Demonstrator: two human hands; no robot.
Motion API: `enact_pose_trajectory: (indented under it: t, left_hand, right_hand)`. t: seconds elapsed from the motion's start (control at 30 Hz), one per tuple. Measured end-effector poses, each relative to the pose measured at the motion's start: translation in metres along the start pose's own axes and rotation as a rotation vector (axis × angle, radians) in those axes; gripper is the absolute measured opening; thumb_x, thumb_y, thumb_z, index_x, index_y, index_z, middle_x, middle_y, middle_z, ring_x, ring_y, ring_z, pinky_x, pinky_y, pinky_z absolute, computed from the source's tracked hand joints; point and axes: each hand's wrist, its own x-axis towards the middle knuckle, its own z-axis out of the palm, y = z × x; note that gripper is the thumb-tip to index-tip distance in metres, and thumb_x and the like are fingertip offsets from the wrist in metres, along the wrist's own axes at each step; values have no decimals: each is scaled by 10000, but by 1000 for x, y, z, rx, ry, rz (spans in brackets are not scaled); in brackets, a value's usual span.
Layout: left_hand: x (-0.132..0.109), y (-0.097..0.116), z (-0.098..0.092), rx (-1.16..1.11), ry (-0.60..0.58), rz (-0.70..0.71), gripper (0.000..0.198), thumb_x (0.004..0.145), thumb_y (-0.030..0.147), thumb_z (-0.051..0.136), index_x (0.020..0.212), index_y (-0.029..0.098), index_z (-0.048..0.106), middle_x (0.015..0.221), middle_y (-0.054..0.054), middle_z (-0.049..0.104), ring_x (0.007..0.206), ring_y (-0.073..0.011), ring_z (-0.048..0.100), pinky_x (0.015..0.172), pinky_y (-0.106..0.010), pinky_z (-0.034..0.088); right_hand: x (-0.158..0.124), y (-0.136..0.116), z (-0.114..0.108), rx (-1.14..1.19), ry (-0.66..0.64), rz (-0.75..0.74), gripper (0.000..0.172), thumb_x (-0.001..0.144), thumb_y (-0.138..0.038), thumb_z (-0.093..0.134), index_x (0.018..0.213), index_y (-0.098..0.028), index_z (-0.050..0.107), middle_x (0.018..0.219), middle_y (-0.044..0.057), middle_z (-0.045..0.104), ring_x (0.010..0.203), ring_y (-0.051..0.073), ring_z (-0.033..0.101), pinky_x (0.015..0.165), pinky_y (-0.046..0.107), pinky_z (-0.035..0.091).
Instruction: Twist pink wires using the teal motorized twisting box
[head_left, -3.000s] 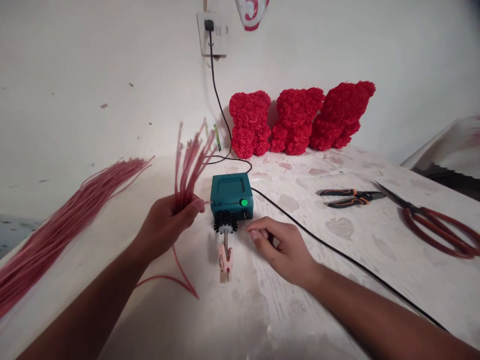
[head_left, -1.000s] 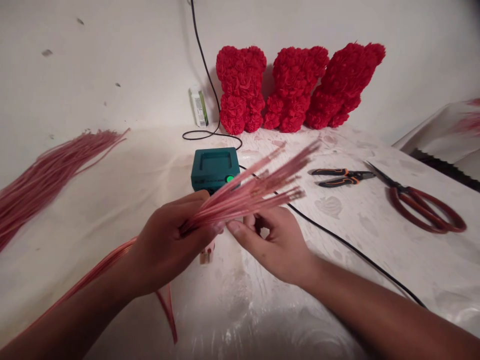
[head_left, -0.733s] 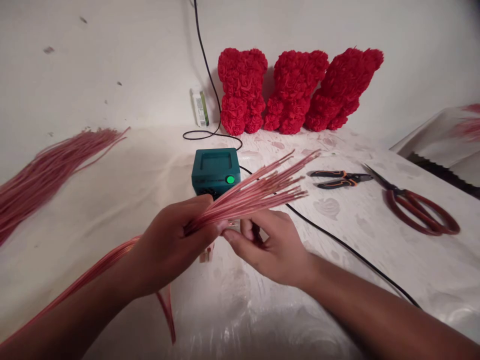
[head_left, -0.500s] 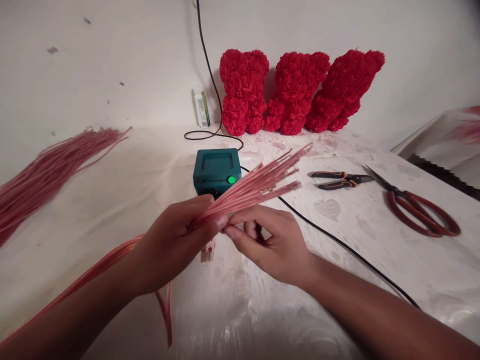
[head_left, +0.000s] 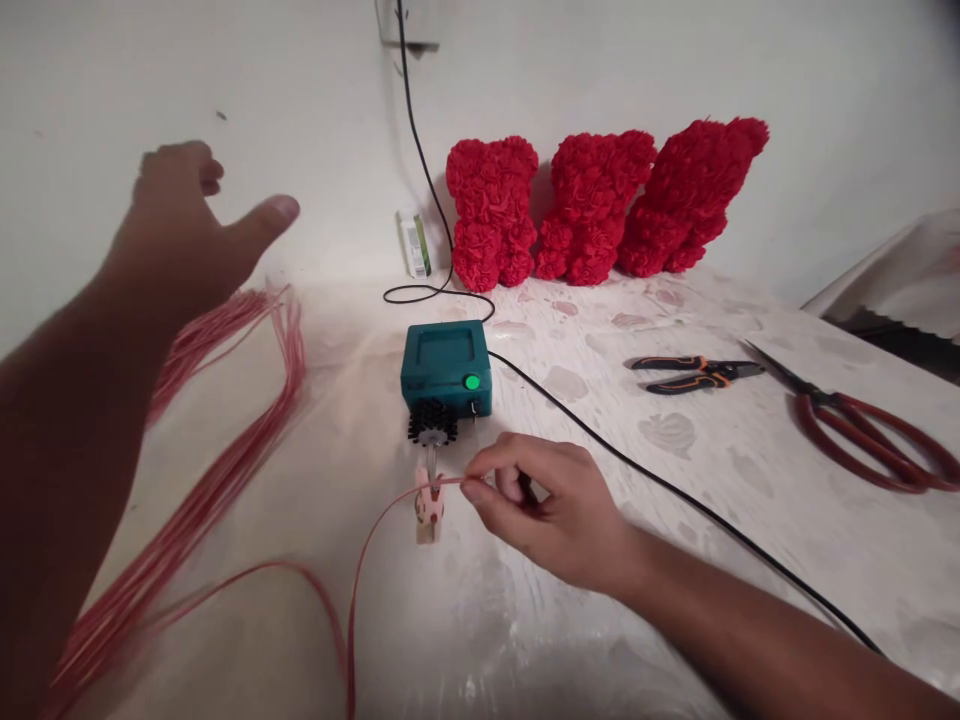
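My left hand (head_left: 176,225) has let go of its bunch and swung up and away, and my right hand (head_left: 547,500) has come down beside the clip with one strand. The thin pink strand (head_left: 397,510) is limp. It runs from my fingertips (head_left: 474,487) across the pink clip (head_left: 429,505), just in front of the teal box (head_left: 446,365), then curves down out of view. My right hand is nearly closed, pinching the strand between thumb and forefinger. My left hand is open, holding nothing, and hovers left of the box above the loose pink strands (head_left: 225,430). The clip stands on a metal stem under a black bristled disc (head_left: 432,422) fixed to the box's front. A black cord (head_left: 600,445) leaves the box toward the right.
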Motion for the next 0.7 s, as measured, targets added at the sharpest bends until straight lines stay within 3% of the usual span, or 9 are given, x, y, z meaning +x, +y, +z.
enact_pose_trajectory:
  t: [0.07,0.13,0.17,0.23,0.33,0.4,0.47,0.7]
  left_hand:
    - [-14,9,-1,-164,-4,103,538,974,390,543,1411,80,491,1398,-106,602,1259,-244,571,1120,-482,410]
    - [-47,21,-1,-248,-155,247,357,970,374,530,1169,114,671,1215,-60,701,1138,-194,621,1092,-379,430]
    - [-66,27,-1,-281,-292,296,302,967,378,531,1007,148,722,1052,-20,747,1007,-158,663,992,-299,486]
    - [-104,36,-2,-446,-634,306,353,994,445,493,933,195,735,891,7,747,828,-136,661,766,-237,512]
    - [-148,43,-4,-558,-959,231,405,1010,489,466,838,220,715,784,21,722,741,-128,645,681,-226,491]
    - [-165,44,-7,-668,-1040,157,439,1013,479,444,763,206,679,737,13,699,668,-120,619,636,-222,488]
    - [-175,44,-8,-721,-1050,44,429,994,482,474,729,195,652,684,12,659,590,-110,567,558,-213,464]
    - [-185,46,-8,-995,-1151,-215,402,960,514,516,814,171,666,520,52,492,434,-80,426,451,-198,353]
  right_hand:
    - [1,-1,-1,1,1,-3,34,890,-182,692,868,-156,684,588,-90,428,506,40,412,515,166,378]
    - [2,-2,-2,1,1,-10,37,889,-180,691,867,-151,684,591,-90,429,502,38,411,514,165,379]
    - [2,-3,-3,-1,4,-8,37,888,-178,691,866,-149,685,590,-90,428,499,36,407,510,162,375]
    - [3,-4,-4,-5,14,-3,35,885,-172,694,863,-146,687,590,-92,430,495,32,402,500,155,368]
    - [3,-4,-4,-10,24,-2,35,882,-164,693,852,-148,687,590,-92,437,499,30,411,502,148,371]
    - [3,-4,-4,-12,21,-6,43,879,-164,695,839,-150,687,586,-93,437,498,30,411,503,148,374]
    - [3,-4,-3,-12,22,-14,45,875,-164,699,834,-150,685,581,-94,434,495,30,406,501,150,372]
    - [0,-2,2,0,-11,-80,38,880,-166,699,866,-180,667,602,-92,461,504,35,425,509,155,380]
